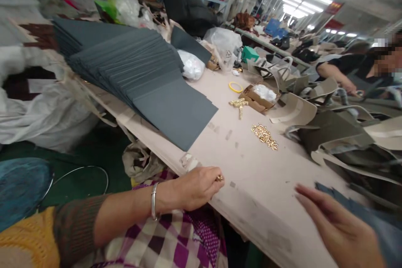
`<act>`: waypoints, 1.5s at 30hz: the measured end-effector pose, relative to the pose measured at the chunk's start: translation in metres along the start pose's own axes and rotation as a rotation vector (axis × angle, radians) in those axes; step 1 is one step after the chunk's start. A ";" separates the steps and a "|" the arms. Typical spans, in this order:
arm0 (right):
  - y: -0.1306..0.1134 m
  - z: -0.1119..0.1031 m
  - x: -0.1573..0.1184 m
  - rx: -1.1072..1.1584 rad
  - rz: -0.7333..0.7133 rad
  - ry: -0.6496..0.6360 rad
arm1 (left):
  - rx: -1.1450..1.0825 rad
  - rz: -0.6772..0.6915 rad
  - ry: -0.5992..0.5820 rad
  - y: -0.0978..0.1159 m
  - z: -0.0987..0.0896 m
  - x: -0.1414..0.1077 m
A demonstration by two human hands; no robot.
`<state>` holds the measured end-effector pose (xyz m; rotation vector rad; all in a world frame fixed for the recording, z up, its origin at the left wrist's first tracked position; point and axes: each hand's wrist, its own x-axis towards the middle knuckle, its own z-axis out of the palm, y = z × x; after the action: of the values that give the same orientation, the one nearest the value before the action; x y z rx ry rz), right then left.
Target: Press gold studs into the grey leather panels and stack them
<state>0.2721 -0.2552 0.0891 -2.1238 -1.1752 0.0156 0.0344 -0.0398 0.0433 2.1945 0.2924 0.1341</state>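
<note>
My left hand [196,188] is closed at the table's near edge. Small gold metal pieces [219,178] show between its thumb and curled forefinger. Lower right, my right hand [341,228] is held over the table with its fingers stretched out and nothing visible in them; it is slightly blurred. Dark grey-blue pieces [344,199] lie just beyond that hand, partly hidden by it. Farther up the table is a loose pile of small gold metal pieces [264,136]. Behind it sits a cluster of longer gold metal parts [239,104].
A fanned stack of dark grey sheets [176,104] covers the table's left part. Beyond are a yellow ring [235,87], a cardboard box [256,99] and plastic bags [224,48]. Unfinished bags [342,134] crowd the right side, where another person's arm [337,76] reaches in.
</note>
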 end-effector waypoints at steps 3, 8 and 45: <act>-0.051 0.062 0.007 0.102 -0.289 -0.211 | 0.044 0.005 -0.023 -0.001 -0.007 -0.005; -0.113 0.134 0.023 0.262 -0.572 -0.361 | 0.078 -0.051 0.044 -0.015 -0.022 -0.021; -0.133 0.231 0.095 0.650 0.244 -0.780 | -1.049 -0.606 0.644 -0.082 -0.058 -0.060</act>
<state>0.1542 -0.0070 0.0212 -1.6606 -1.0836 1.2518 -0.0486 0.0369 0.0130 0.9173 0.9724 0.5189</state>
